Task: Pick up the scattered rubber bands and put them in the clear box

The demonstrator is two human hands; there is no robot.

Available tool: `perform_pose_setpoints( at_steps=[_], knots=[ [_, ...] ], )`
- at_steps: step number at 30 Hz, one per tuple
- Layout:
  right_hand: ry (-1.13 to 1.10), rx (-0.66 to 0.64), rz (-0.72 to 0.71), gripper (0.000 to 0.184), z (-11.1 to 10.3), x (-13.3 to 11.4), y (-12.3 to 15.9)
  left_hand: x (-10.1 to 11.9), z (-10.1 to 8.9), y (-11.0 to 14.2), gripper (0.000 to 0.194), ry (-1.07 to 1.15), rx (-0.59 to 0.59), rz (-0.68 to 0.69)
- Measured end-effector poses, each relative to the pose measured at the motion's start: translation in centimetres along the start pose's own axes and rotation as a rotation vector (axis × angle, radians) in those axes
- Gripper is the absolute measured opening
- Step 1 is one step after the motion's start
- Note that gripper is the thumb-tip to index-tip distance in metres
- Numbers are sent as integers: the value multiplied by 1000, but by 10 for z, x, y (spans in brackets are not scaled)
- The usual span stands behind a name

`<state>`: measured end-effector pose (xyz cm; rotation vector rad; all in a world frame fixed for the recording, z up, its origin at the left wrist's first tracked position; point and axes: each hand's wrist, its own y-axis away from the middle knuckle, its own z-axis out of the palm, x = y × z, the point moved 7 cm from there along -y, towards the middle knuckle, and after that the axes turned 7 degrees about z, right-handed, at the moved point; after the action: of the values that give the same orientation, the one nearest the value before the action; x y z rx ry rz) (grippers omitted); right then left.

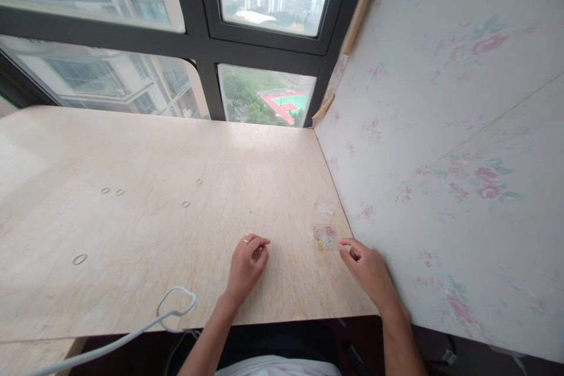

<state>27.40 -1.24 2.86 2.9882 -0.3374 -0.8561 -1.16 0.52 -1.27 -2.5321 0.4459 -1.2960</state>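
Note:
My left hand (247,262) rests on the marble-patterned table (145,229) with its fingers curled together in a pinch; what they hold, if anything, is too small to make out. A ring shows on one finger. My right hand (366,268) lies near the table's right edge, fingertips pinched together just right of a small clear box (325,236) holding tiny coloured rings. The box's clear lid (324,208) lies a little beyond it.
Several small loose rings (112,191) are scattered over the table's left half, one larger ring (80,259) nearer the front. A white cable (174,304) loops over the front edge. A floral-papered wall (440,158) bounds the right side, windows the far side.

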Motion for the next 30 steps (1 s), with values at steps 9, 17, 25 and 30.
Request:
perform_pose_setpoints(
  at_steps=[9,17,25,30],
  knots=[
    [-140,-1,-84,35,20,-12,18,-3,-1,1,18,78,15,-41],
    [-74,-14,-311,38,76,-30,41,-42,-52,-3,20,92,138,-99],
    [31,187,-437,48,73,-37,49,-138,-173,-26,32,-429,260,-599],
    [61,218,-491,49,71,-41,51,-156,-186,-52,23,-498,18,-649]
  ],
)
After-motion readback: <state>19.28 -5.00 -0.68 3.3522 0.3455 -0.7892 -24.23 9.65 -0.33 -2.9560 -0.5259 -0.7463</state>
